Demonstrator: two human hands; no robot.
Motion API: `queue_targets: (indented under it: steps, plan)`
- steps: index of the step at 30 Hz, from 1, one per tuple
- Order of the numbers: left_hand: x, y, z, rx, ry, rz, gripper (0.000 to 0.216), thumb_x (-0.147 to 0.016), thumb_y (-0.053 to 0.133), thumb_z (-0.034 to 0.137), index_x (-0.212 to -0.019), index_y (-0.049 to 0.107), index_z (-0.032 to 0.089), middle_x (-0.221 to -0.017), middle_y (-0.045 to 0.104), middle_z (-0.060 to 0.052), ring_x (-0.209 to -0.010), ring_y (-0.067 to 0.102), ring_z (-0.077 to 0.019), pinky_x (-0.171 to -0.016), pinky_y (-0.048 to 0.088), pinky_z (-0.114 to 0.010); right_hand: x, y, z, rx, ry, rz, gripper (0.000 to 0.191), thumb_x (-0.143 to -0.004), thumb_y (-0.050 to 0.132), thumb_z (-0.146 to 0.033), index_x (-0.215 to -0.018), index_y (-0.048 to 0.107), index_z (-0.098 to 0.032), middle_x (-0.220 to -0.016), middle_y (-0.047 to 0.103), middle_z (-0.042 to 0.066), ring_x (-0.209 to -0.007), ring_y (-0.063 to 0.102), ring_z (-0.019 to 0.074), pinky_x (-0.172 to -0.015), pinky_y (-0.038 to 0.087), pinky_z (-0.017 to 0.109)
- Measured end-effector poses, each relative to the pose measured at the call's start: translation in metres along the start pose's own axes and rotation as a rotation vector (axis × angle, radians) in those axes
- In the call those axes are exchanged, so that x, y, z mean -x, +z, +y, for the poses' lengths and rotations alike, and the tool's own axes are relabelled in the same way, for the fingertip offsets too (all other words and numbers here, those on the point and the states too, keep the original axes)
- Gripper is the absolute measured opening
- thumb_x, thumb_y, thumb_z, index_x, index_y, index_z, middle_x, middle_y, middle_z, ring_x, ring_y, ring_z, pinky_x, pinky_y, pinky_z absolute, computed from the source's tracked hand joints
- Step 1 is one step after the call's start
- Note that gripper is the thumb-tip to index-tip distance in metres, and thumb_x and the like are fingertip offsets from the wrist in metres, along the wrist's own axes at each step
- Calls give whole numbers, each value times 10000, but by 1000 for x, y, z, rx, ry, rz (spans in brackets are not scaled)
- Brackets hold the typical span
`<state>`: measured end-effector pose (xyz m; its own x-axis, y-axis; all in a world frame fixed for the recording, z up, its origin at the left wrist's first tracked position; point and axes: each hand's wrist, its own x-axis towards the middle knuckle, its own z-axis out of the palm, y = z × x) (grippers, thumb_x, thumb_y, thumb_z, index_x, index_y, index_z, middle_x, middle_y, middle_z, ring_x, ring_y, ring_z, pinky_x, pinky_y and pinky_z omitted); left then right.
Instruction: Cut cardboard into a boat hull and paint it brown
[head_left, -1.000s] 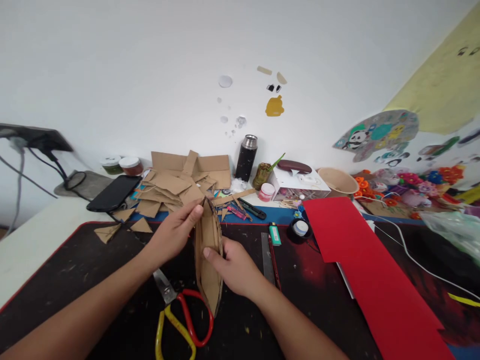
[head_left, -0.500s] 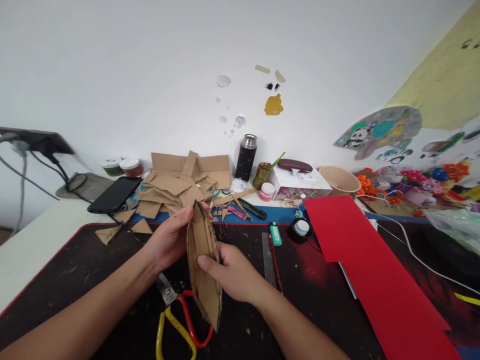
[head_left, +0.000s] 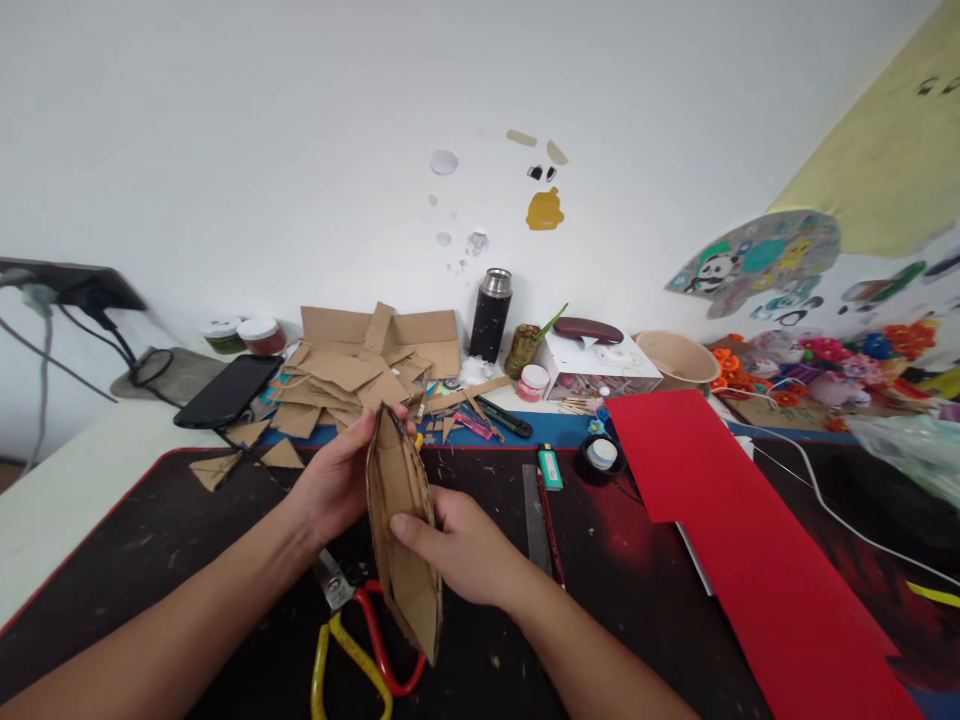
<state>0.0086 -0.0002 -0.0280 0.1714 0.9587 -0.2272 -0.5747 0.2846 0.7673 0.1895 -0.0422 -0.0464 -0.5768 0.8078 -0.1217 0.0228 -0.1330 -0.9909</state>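
Between my hands is a long, boat-shaped cardboard piece (head_left: 405, 580), pointed at both ends, with thin raised walls. My left hand (head_left: 341, 470) pinches its upper tip, thumb on the near side and fingers behind. My right hand (head_left: 461, 545) grips the right wall, its thumb pressing inside the hollow and its fingers hidden behind. Below the cardboard piece, scissors (head_left: 337, 597) with one yellow and one red handle lie on the dark mat, partly covered by the cardboard.
Cardboard scraps (head_left: 341, 370) are heaped at the back left, beside a phone (head_left: 229, 390). A black flask (head_left: 491, 318) stands behind. Right of my hands lie a metal ruler (head_left: 535, 520), a green lighter (head_left: 550, 467) and a large red sheet (head_left: 720, 540). A small jar (head_left: 602, 455) sits near the sheet.
The upper tip of the cardboard piece has shifted slightly left, opening its hollow a little more toward me. Both hands keep their hold.
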Motion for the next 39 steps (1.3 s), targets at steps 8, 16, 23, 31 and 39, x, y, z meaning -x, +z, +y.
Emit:
queue_targets:
  steps: [8,16,23,31,39]
  plan:
    - [1,0,3,-13,-7,1,311,-779,914,454,-913,753,224,-887,775,-28,-720,727,-212,-659,646,-344,0,2,1,30,23,3,169,-1011,654,-291,-1111,729,-177,-1034,764,41,-941,698,229,-872,557,347]
    - [2,2,3,-21,33,49,353,-693,960,451,-859,770,206,-839,787,-42,-676,713,-206,-626,626,-322,-1,2,2,30,27,1,185,-1011,662,-306,-1119,733,-173,-1062,772,53,-949,708,232,-896,560,357]
    - [0,2,15,-80,115,142,250,-785,880,443,-873,769,237,-870,787,-35,-718,700,-215,-662,627,-333,1,5,5,-145,79,-55,305,-976,750,-448,-1151,718,-200,-1027,769,31,-930,734,226,-890,588,362]
    - [4,10,10,-300,135,49,496,-878,748,607,-1175,793,212,-1113,821,-110,-928,756,-293,-733,611,-361,0,1,3,-247,86,-10,406,-920,791,-580,-1048,677,-212,-898,726,11,-782,724,212,-745,605,341]
    - [4,13,5,-418,234,156,527,-704,934,375,-1153,721,200,-978,814,-49,-899,759,-272,-797,601,-356,-5,-6,6,-242,149,-68,432,-963,708,-607,-1086,545,-227,-863,759,13,-548,683,144,-500,486,228]
